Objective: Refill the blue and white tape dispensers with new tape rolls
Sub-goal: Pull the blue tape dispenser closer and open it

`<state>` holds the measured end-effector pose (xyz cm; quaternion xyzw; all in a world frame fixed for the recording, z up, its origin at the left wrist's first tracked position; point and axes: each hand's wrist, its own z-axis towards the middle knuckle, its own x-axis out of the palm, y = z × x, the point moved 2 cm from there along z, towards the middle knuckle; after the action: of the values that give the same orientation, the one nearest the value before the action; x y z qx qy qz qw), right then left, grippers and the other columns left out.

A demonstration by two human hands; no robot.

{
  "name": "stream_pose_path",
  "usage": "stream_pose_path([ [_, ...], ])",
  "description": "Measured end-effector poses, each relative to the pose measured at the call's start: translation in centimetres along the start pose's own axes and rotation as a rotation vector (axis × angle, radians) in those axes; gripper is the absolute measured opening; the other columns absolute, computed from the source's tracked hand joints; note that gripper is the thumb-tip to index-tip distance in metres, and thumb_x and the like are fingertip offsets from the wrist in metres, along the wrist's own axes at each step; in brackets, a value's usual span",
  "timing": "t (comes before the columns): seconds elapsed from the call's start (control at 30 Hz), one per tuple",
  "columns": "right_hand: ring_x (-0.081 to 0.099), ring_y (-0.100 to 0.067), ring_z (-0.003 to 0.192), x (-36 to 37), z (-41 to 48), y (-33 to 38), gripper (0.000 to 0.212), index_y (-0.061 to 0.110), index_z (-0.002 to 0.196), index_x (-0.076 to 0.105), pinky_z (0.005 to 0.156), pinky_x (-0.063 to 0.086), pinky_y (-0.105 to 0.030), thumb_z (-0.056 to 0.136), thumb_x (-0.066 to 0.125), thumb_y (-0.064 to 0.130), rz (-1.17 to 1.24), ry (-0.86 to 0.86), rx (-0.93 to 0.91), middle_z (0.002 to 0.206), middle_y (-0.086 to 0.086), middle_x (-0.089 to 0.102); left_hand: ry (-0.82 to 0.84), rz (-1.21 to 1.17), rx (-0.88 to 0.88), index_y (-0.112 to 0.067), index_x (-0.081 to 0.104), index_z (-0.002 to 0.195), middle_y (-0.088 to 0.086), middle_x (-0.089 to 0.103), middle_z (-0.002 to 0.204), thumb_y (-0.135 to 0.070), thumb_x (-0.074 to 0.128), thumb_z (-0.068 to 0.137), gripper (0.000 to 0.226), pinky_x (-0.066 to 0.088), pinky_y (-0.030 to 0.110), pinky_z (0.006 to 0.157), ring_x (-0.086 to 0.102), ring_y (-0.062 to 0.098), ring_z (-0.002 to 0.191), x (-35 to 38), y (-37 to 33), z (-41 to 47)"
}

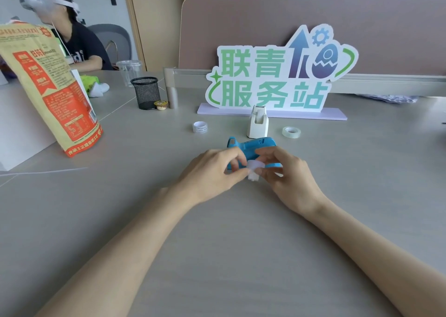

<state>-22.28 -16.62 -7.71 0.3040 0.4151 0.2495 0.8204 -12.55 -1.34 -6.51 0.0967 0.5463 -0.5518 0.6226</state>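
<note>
The blue tape dispenser (251, 147) lies on the grey table (217, 232), partly hidden behind my fingers. My left hand (212, 174) and my right hand (287, 174) meet in front of it, both pinching a small translucent white spool (254, 169). Just behind stands the white tape dispenser (257, 123), upright and apart from my hands. A clear tape roll (291, 132) lies flat to its right. A white printed roll core (200, 126) stands to its left.
A tall orange and tan bag (48, 87) stands at the left. A black mesh pen cup (145, 92), a small jelly cup (161, 104) and a clear plastic cup (129, 71) sit at the back. A green lettered sign (277, 75) fronts the divider. Another person (72, 39) sits far left.
</note>
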Motion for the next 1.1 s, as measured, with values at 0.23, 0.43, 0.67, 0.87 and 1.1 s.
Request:
stream_pose_path([
  [0.23, 0.064, -0.006, 0.088, -0.2, -0.1, 0.6, 0.031, 0.033, 0.098, 0.059, 0.083, 0.051, -0.015, 0.084, 0.072, 0.008, 0.050, -0.048, -0.003, 0.093, 0.013, 0.066, 0.112, 0.098, -0.137, -0.034, 0.062, 0.087, -0.014, 0.060, 0.069, -0.067, 0.065, 0.071, 0.037, 0.042, 0.027, 0.058, 0.055, 0.002, 0.068, 0.6, -0.2, -0.3],
  [0.43, 0.065, -0.008, 0.081, -0.7, 0.0, 0.5, 0.029, 0.029, 0.098, 0.064, 0.077, 0.053, -0.016, 0.081, 0.074, 0.008, 0.081, -0.086, 0.030, 0.086, 0.009, 0.068, 0.063, 0.065, -0.165, -0.032, 0.063, 0.084, -0.014, 0.054, 0.058, -0.065, 0.064, 0.073, 0.034, 0.032, 0.024, 0.053, 0.053, 0.002, 0.061, 1.5, -0.5, -0.3],
  [0.67, 0.061, -0.009, 0.075, -1.4, -0.2, 0.0, 0.026, 0.020, 0.097, 0.067, 0.069, 0.049, -0.021, 0.075, 0.065, 0.006, -0.258, 0.011, -0.146, 0.082, 0.007, 0.064, 0.081, 0.130, -0.185, -0.027, 0.059, 0.079, -0.014, 0.055, 0.059, -0.050, 0.063, 0.078, 0.023, 0.036, 0.025, 0.054, 0.054, 0.009, 0.062, 1.1, -0.2, -0.1],
  [0.87, 0.060, -0.011, 0.080, -1.0, -0.4, 0.2, 0.028, 0.017, 0.100, 0.068, 0.074, 0.050, -0.029, 0.076, 0.062, 0.006, -0.320, 0.061, -0.221, 0.083, 0.011, 0.064, 0.155, 0.076, -0.219, -0.032, 0.061, 0.082, -0.014, 0.061, 0.066, -0.054, 0.064, 0.075, 0.023, 0.049, 0.029, 0.066, 0.058, 0.008, 0.068, 0.0, 1.3, -0.1],
  [1.1, 0.057, -0.027, 0.092, -0.6, 0.9, -0.3, 0.023, 0.012, 0.103, 0.070, 0.078, 0.048, -0.036, 0.084, 0.059, 0.017, -0.447, -0.159, -0.335, 0.101, -0.003, 0.065, -0.093, 0.093, -0.249, -0.013, 0.061, 0.077, 0.003, 0.054, 0.060, -0.039, 0.043, 0.087, 0.034, 0.045, 0.035, 0.057, 0.052, 0.028, 0.065, -1.2, 3.3, -0.4],
])
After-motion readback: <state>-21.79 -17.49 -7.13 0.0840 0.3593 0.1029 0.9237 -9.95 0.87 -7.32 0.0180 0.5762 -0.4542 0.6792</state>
